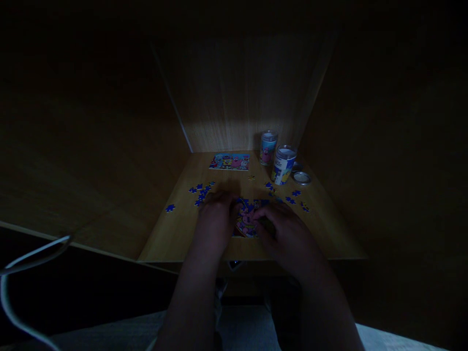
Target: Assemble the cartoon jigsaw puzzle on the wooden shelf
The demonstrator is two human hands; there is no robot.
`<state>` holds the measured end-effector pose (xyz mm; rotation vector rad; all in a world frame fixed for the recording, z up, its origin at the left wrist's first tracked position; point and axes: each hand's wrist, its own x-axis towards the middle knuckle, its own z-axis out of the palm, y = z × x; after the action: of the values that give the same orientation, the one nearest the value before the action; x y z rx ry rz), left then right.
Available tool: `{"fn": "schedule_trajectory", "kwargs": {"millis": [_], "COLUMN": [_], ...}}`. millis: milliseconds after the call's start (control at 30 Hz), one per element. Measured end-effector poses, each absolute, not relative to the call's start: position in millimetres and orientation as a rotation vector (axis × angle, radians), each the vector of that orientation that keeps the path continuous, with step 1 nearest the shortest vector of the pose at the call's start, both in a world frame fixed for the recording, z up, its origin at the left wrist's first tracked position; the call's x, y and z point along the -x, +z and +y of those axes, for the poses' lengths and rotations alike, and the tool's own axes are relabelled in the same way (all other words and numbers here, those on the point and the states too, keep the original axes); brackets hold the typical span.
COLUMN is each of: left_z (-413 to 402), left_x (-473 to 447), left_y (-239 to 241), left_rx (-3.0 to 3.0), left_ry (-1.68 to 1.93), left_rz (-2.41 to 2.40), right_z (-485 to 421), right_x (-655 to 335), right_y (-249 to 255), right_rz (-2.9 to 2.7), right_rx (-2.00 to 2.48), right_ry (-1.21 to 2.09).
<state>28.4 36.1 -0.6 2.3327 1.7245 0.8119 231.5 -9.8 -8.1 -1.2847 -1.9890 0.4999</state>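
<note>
Both hands are hunching over the half-built cartoon puzzle point(247, 223) at the desk's point(171, 239) near edge, looks like piece-fitting. Left hand point(216, 214) and right hand point(281, 225) are curling fingers down onto it, too dark to tell if either's pinching a piece. Loose blue pieces point(200, 191) are lying just behind, so I'm guessing the next fit needs careful lining up

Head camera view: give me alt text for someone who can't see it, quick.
In dim light, the left hand and right hand rest on a partly assembled cartoon jigsaw at the front of a wooden desk. Loose blue pieces lie scattered around it. Farther back are a cartoon picture, a printed tube, a second tube and a round lid.
</note>
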Motion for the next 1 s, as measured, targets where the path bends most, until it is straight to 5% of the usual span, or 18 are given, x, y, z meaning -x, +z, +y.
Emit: {"fn": "schedule_trajectory", "kwargs": {"millis": [767,1000], "left_z": [31,16], "left_x": [-24,-5], "left_y": [-4,1], "left_rx": [-2.465,-2.457], "left_ry": [0.885,0.999], "left_rz": [1.629,1.657], "right_z": [-12,-10], "right_x": [-228,-266], "right_y": [-9,-19], "right_rz": [-1.95,-1.554], "right_rx": [1.277,1.662], "right_ry": [0.496,-0.008]}}
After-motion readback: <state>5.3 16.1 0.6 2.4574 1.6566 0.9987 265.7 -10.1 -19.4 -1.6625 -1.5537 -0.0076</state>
